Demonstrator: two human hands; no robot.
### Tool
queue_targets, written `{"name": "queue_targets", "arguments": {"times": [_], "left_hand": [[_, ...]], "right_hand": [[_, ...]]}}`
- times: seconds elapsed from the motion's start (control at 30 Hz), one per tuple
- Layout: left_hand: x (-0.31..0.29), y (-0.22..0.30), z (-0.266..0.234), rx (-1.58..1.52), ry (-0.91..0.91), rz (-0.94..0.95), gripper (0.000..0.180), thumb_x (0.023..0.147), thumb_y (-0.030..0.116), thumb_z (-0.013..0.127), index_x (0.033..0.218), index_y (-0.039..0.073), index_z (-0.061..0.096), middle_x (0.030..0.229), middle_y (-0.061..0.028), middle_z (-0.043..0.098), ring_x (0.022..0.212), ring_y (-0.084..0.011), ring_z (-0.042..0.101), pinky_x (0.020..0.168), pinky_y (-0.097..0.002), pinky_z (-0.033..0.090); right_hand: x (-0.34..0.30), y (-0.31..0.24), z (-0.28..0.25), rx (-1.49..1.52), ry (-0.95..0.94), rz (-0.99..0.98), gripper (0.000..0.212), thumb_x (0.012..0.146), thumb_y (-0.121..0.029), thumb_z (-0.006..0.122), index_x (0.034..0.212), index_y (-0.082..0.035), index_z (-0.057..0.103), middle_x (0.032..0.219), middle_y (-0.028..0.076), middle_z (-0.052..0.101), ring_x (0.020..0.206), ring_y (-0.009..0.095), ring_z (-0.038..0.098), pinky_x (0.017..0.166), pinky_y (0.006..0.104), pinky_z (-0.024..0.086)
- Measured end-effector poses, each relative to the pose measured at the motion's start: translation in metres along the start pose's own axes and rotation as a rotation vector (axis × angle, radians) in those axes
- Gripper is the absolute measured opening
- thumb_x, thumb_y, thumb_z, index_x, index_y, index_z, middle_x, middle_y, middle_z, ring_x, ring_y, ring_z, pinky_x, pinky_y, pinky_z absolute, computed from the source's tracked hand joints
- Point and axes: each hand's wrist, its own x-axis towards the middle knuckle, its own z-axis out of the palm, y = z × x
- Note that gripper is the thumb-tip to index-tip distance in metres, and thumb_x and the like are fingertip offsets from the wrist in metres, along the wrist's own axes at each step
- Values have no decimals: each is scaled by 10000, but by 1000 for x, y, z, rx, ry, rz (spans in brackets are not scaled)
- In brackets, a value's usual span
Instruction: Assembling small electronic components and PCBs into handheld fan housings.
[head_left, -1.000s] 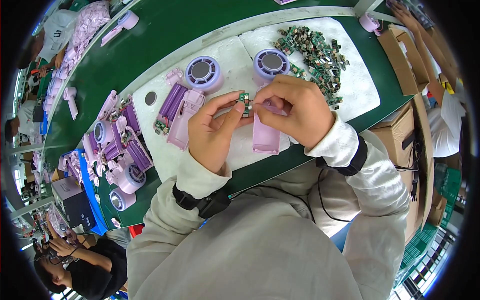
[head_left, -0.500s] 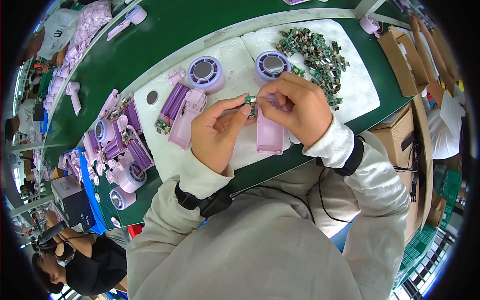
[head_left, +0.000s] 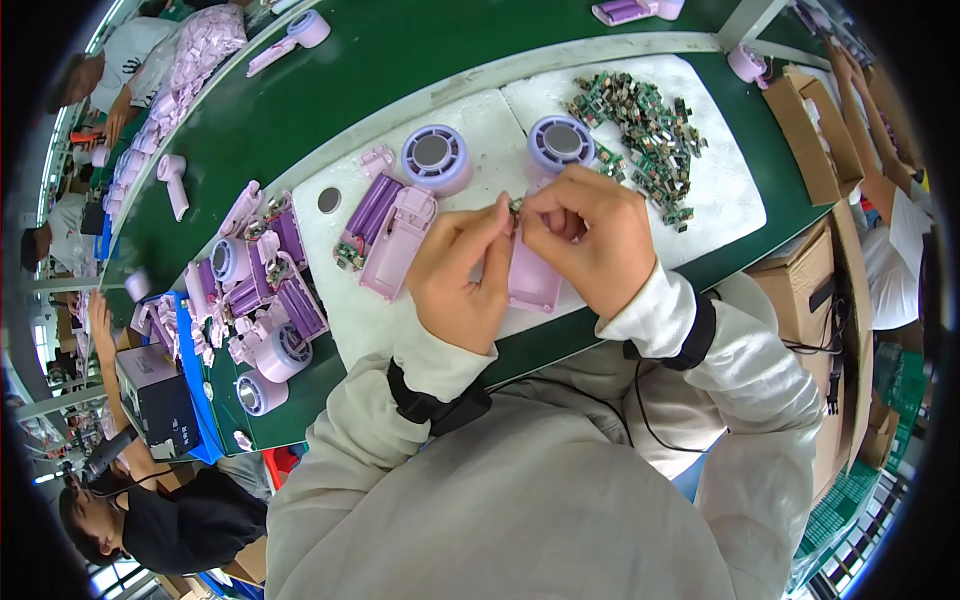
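Note:
A small green circuit board is mostly hidden between my fingertips, over the white foam sheet. My left hand pinches it with thumb and index finger. The fingers of my right hand are closed right against the board; what they grip there is too small to make out. Below my fingers lies a pink handle shell, partly covered. Left of my left hand rest another pink shell and a purple battery holder. Two round lilac fan heads stand beyond my hands.
A heap of circuit boards covers the foam's far right. Several fan parts crowd the green table at left, beside a blue tray. A round metal disc lies on the foam. Cardboard boxes stand at right; co-workers are at left.
My fingertips have come closer together around the circuit board, which shows less now. The whole view has shifted slightly. At left, a co-worker's arm has reached forward towards the table.

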Motion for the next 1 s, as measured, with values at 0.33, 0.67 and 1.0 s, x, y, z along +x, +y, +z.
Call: {"name": "queue_targets", "arguments": {"times": [0.33, 0.67, 1.0], "left_hand": [[7, 7, -5, -233, 53, -81, 309, 880, -59, 684, 1181, 14, 691, 1027, -131, 678, 866, -206, 692, 727, -286, 550], [10, 14, -5, -169, -147, -73, 273, 900, 26, 694, 1163, -9, 634, 1069, -141, 669, 871, -206, 691, 789, -303, 549], [37, 25, 34, -119, -350, -5, 291, 866, 71, 721, 1148, 47, 652, 1115, -145, 655, 966, -319, 647, 808, -348, 537]], "right_hand": [[18, -13, -16, -13, -57, 12, 81, 805, 8, 706, 886, 8, 713, 735, 53, 582, 606, 119, 538, 566, 248, 444], [160, 47, -52, 460, -34, 327, 331, 952, -87, 600, 1241, 65, 552, 992, 130, 707, 799, 190, 709, 752, 300, 578], [240, 93, -93, -395, 160, 220, 311, 864, -331, 717, 1005, -57, 759, 971, 131, 756, 870, 275, 732, 829, 358, 570]]}}
